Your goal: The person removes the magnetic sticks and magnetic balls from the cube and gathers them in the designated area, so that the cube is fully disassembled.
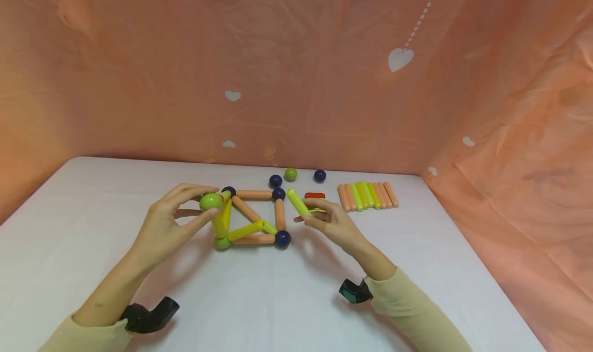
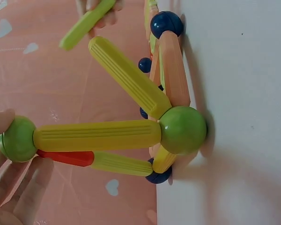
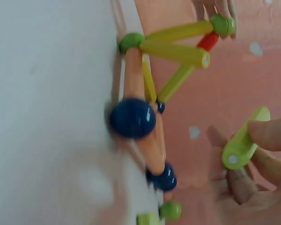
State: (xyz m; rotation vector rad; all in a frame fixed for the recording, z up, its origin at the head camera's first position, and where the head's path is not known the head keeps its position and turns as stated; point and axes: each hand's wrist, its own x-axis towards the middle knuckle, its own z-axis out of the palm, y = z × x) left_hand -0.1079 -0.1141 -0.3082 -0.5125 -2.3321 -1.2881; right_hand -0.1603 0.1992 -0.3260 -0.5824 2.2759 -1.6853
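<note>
In the head view my left hand (image 1: 162, 223) pinches a green ball (image 1: 211, 201) atop a yellow rod (image 2: 98, 136), which rises from the green corner ball (image 2: 183, 130) of a frame. Peach rods (image 1: 254, 195) and dark blue balls (image 1: 282, 239) form the frame's other sides and corners. From the held ball a short red piece (image 2: 68, 158) and a lime rod (image 2: 122, 163) slope down to the far-left blue ball. Another yellow rod (image 2: 129, 77) leans off the green corner, its upper end free. My right hand (image 1: 340, 228) holds a lime rod (image 1: 298, 202) between thumb and fingers, apart from the frame.
Behind the frame lie two dark blue balls (image 1: 319, 176) and a green ball (image 1: 290, 174). A row of peach, lime and yellow rods (image 1: 368, 195) stands to the right. Just beyond my right hand is a red piece (image 1: 315, 195). Peach cloth (image 1: 296, 84) hangs behind the white table (image 1: 259, 300).
</note>
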